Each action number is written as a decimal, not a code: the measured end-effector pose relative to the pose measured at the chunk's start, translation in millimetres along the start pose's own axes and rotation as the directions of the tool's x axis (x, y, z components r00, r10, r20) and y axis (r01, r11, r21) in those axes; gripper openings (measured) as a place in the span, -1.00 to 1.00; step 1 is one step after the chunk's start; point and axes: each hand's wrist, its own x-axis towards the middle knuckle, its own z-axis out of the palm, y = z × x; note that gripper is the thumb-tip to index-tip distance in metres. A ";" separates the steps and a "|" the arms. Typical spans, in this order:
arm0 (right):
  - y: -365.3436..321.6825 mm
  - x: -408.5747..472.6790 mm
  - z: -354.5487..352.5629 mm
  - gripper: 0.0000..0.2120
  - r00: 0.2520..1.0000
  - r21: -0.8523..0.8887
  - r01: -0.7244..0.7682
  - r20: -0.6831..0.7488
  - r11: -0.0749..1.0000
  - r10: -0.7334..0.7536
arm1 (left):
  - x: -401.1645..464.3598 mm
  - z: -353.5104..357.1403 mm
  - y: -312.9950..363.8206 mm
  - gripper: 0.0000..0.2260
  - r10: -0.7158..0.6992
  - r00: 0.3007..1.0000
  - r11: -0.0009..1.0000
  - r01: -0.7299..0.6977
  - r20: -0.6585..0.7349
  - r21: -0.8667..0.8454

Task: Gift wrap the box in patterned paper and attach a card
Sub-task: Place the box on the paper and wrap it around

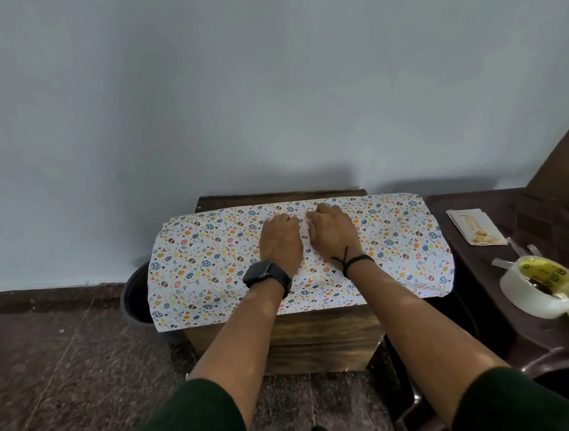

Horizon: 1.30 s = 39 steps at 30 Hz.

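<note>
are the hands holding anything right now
Both the left hand and right hand press on the paper near its far middle; whether they pinch it cannot be told.

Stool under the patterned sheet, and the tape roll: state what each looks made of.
Stool: seemingly dark-stained wood, matte; grain streaks show on its front face.
Tape roll: clear glossy plastic film, probably on a yellow printed core; light glints off its see-through side.
Patterned sheet: seemingly paper, matte; it arches stiffly and overhangs the edges.
</note>
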 end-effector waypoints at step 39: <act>189.2 -146.4 -117.3 -0.74 0.875 -0.278 -0.474 -0.044 0.836 0.481 | -12.6 -5.0 1.8 -0.61 -0.008 0.990 0.995 0.022 0.139 -0.099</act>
